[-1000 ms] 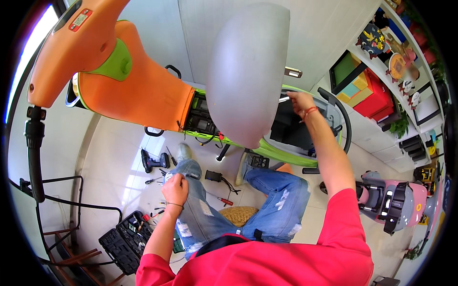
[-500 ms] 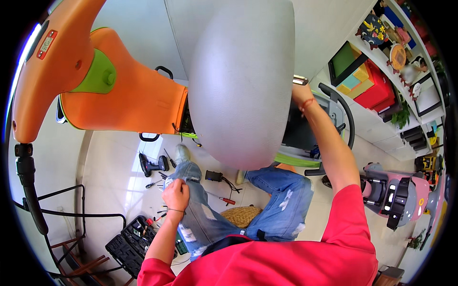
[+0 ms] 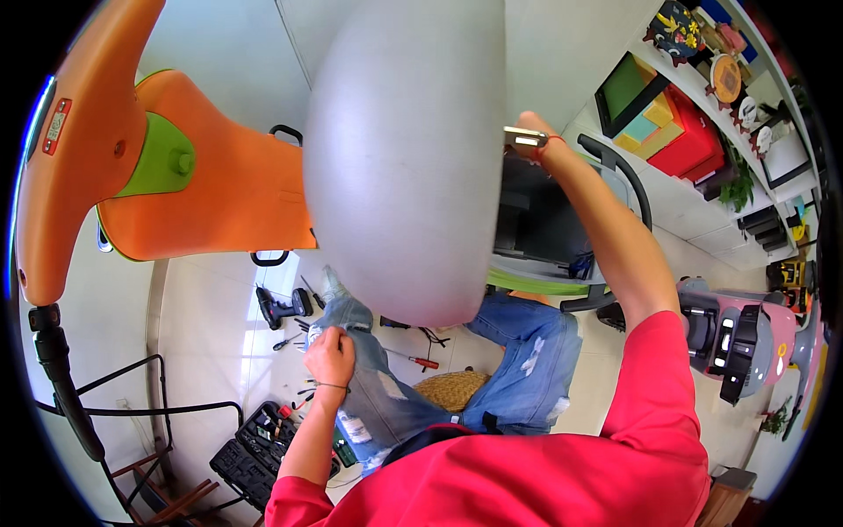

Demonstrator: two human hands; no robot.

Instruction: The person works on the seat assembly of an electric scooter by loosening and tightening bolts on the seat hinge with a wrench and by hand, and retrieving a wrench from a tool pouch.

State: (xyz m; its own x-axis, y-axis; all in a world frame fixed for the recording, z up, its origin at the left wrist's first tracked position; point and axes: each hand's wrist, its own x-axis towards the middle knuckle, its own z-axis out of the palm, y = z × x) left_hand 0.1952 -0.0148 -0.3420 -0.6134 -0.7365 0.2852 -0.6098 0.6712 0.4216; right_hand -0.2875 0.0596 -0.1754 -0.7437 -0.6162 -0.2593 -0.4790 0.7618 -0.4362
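A large grey padded scooter seat (image 3: 404, 167) stands tipped up in front of me, hiding part of the orange scooter body (image 3: 228, 176). My right hand (image 3: 530, 139) is at the seat's right edge, beside a small shiny metal bracket (image 3: 525, 136). Its fingers are mostly hidden, so their grip is unclear. Below that arm lies the dark open compartment (image 3: 540, 211) with green trim. Closed in a loose fist, my left hand (image 3: 331, 356) rests on my left knee, with nothing visible in it.
A power drill (image 3: 281, 305), a red-handled screwdriver (image 3: 423, 362) and small tools lie on the tiled floor. An open black tool case (image 3: 250, 452) sits at lower left. I sit on a woven stool (image 3: 452, 389). A pink-grey scooter (image 3: 746, 342) and shelves (image 3: 702, 97) stand at right.
My right hand has moved farther up past the metal bracket, which now overlaps the wrist area. The view has shifted, so the scooter and seat sit farther left. My left fist stays on the knee.
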